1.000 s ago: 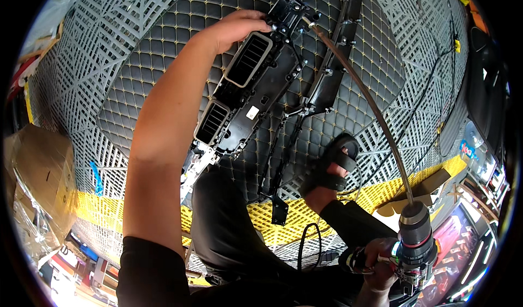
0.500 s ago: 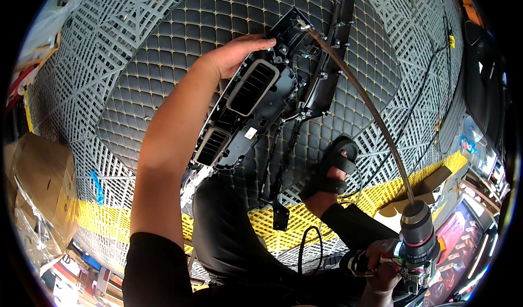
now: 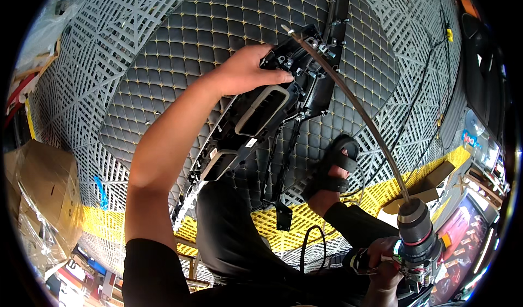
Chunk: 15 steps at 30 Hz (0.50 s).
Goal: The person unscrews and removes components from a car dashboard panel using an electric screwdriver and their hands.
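My left hand (image 3: 250,70) grips the upper end of a black car air-vent panel (image 3: 248,143), thumb on its near face and fingers behind the edge. The panel stands tilted, showing two vent openings with pale rims. Low at the right, my right hand (image 3: 384,263) is wrapped around a power drill (image 3: 417,236). From its chuck a long brown flexible shaft (image 3: 357,104) curves up and left. The shaft's metal tip (image 3: 286,29) lies just past the panel's upper end in this view; I cannot tell whether it touches anything.
A long black trim frame (image 3: 321,89) lies right of the panel on a quilted mat (image 3: 180,51). My sandalled foot (image 3: 338,168) rests near it. Cables (image 3: 430,62) run across the grid floor at right. Cardboard boxes (image 3: 43,187) stand at left, with an open one (image 3: 419,192) at right.
My left hand has tilted the panel and shifted its upper end down and right, its thumb now lying over the near face. The shaft tip has moved left, off the panel's end.
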### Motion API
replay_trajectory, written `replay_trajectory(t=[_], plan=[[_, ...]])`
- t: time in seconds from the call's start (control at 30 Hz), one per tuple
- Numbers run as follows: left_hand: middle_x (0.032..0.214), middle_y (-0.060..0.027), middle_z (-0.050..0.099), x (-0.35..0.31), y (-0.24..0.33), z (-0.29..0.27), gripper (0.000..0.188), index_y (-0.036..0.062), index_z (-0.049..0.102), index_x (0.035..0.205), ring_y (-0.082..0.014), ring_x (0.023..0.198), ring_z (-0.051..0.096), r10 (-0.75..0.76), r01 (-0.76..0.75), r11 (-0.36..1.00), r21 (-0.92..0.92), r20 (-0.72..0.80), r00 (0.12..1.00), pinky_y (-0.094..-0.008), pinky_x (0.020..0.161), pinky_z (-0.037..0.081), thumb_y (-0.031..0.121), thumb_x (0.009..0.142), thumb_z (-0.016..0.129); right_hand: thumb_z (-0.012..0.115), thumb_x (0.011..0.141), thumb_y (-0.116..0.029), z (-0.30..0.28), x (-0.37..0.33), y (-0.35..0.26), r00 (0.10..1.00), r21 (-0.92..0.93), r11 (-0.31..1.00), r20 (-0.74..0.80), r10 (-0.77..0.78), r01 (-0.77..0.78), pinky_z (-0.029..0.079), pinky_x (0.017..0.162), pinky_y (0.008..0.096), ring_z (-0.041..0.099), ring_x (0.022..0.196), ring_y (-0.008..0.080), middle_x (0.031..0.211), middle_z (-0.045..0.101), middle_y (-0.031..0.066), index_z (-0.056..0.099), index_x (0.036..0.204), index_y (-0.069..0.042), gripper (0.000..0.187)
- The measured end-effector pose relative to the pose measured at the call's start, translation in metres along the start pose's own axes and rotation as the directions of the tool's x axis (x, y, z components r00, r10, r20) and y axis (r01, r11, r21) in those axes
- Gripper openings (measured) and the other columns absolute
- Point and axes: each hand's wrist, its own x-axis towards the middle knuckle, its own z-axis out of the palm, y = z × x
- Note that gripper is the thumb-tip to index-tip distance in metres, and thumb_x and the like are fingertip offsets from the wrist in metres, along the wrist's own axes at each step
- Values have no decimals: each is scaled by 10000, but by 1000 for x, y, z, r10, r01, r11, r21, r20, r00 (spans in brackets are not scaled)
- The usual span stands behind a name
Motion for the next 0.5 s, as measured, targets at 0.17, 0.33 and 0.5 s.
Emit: replay_trajectory(t=[0.17,0.33,0.5], plan=[[1162,-66,707,-5,-3,2,520,19,656,1299,-150,1083,641,-20,18,986,-167,-14,1000,-306,973,500,342,913,790,612,821,-77,-8,1,11,999,29,999,14,43,-43,440,557,310,532,530,167,703,561,63,569,915,-51,107],[1244,-82,691,-13,-16,7,468,-24,607,1373,-148,1180,595,-141,94,941,-325,-123,982,-291,1047,444,283,1023,645,654,821,-149,-12,4,12,997,-46,996,1,75,-75,458,563,310,557,560,173,664,560,67,576,929,-39,172],[1286,-131,679,-15,-11,19,489,-67,564,1407,-172,1190,595,-66,33,983,-180,-180,981,-295,1062,435,260,1045,601,733,868,-346,-13,4,11,992,-97,988,23,122,-119,451,556,299,557,565,158,662,575,61,585,971,-36,358]])
